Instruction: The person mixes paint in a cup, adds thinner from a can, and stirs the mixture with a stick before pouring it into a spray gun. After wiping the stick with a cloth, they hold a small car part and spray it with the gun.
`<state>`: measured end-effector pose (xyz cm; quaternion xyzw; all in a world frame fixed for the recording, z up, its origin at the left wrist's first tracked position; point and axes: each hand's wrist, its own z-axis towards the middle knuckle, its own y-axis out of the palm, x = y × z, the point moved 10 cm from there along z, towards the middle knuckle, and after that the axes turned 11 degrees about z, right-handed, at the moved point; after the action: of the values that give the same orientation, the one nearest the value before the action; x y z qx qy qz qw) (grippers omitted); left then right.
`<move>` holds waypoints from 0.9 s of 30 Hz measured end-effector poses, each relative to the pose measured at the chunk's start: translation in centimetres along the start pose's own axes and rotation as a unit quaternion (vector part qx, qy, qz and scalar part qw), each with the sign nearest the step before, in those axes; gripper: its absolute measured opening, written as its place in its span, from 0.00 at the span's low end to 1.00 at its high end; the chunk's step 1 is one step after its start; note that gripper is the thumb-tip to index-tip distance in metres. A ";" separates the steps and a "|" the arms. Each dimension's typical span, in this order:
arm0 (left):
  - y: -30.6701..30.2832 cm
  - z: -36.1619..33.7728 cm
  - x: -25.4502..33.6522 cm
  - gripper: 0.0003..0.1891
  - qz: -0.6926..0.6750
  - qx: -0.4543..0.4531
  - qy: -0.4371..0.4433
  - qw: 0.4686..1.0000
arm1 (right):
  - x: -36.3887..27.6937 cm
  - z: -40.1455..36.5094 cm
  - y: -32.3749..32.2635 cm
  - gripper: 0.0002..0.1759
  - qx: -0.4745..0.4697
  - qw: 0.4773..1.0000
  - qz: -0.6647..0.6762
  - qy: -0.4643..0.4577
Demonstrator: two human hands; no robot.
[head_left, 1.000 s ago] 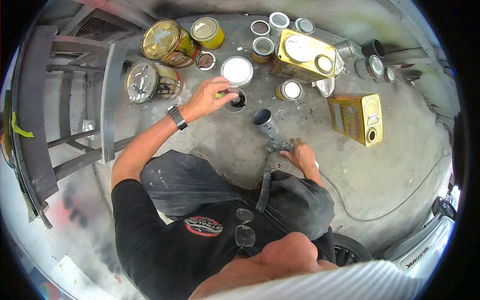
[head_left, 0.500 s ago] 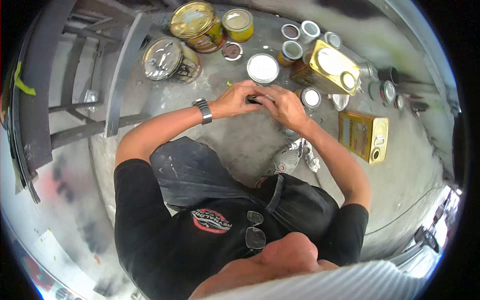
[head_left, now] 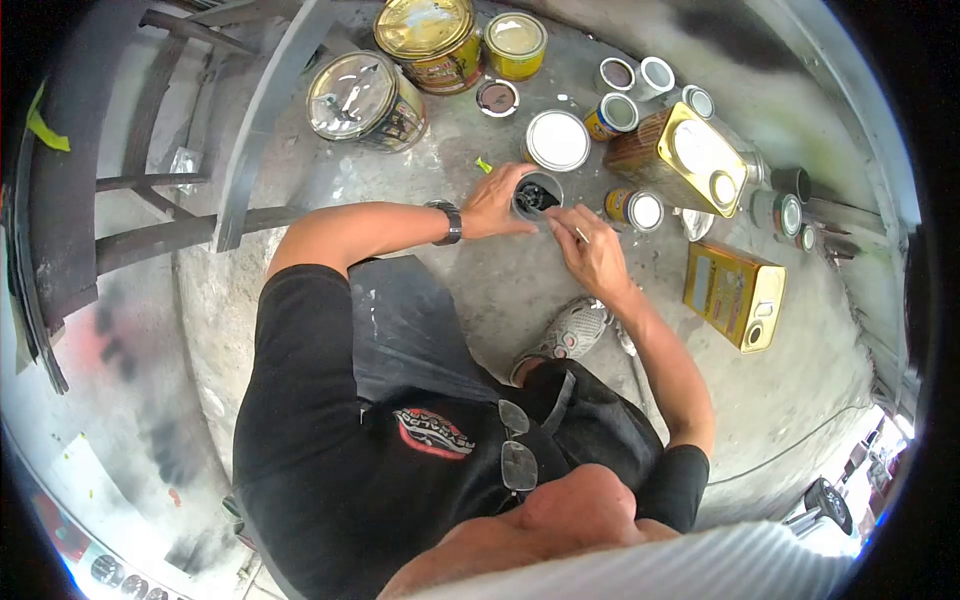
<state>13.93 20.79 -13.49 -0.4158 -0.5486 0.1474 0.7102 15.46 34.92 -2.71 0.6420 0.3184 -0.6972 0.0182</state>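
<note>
My left hand [head_left: 497, 207], with a dark watch on its wrist, is wrapped round the side of a clear cup [head_left: 557, 183]. Glossy black paint [head_left: 533, 198] lies inside the cup. My right hand [head_left: 597, 255] pinches a thin stirring stick [head_left: 582, 233], whose far end reaches into the cup; the tip is hard to make out in the black. Just beyond the cup stands a can with a white top [head_left: 557, 140]. A small yellow-and-blue can [head_left: 640, 209] sits to the right of my right hand.
Large paint tins [head_left: 367, 100] stand at the far left, near a grey rack [head_left: 260, 120]. A tall rectangular tin [head_left: 650, 150] and a yellow rectangular can [head_left: 735, 295] are on the right. Several small cans line the wall. My shoe [head_left: 565, 335] rests on the concrete floor.
My hands were close together over a dark thing, the cup's opening hidden. Now they are apart, the cup faces up, and the stick dips into it. The view has shifted slightly.
</note>
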 end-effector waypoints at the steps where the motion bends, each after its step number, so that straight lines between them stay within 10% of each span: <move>1: 0.1 0.1 0.2 0.55 -0.001 -0.004 0.004 1.000 | 0.0 -0.1 0.1 0.09 -0.001 1.000 0.001 0.003; 27: -15.7 2.2 17.8 0.45 -0.035 0.059 0.217 0.974 | -19.5 -3.2 -10.2 0.12 0.047 0.992 -0.028 -0.115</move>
<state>14.37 23.98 10.08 -0.3757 -0.3858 0.0609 0.8404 17.24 37.06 19.31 0.5488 0.2994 -0.7805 0.0050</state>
